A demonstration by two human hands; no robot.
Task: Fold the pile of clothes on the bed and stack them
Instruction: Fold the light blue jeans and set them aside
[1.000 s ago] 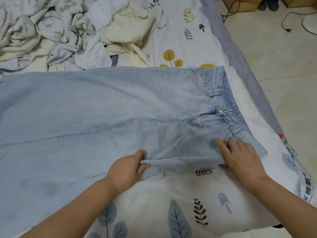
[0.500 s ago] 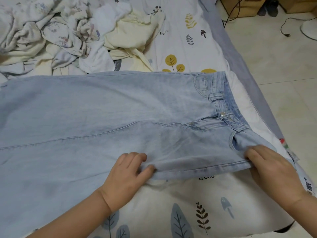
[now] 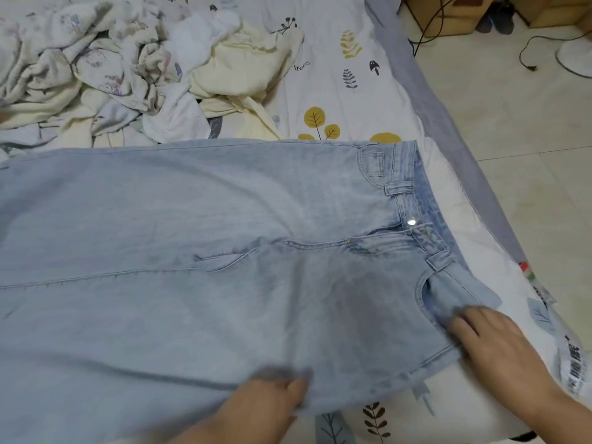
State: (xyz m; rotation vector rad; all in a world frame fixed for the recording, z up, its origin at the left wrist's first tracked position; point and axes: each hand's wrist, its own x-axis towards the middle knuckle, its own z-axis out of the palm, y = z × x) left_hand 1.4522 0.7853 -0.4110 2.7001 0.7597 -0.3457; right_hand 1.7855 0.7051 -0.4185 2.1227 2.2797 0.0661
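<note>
Jeans (image 3: 198,251) lie flat across bed (image 3: 352,100), waistband toward my R side. L grip (image 3: 272,402) pinches near hem edge, blurred. R grip (image 3: 490,344) clamps the waistband corner by the pocket. Unfolded clothes pile (image 3: 128,81) lies well beyond both grips, far L.

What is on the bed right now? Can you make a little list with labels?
main item: light blue jeans, spread flat, waistband toward the bed's right edge
left hand: left hand at the jeans' near edge, blurred
right hand: right hand on the near corner by the front pocket
waiting: pile of clothes, crumpled, beyond the jeans
underneath: leaf-print bedsheet
off the bed: tiled floor
</note>
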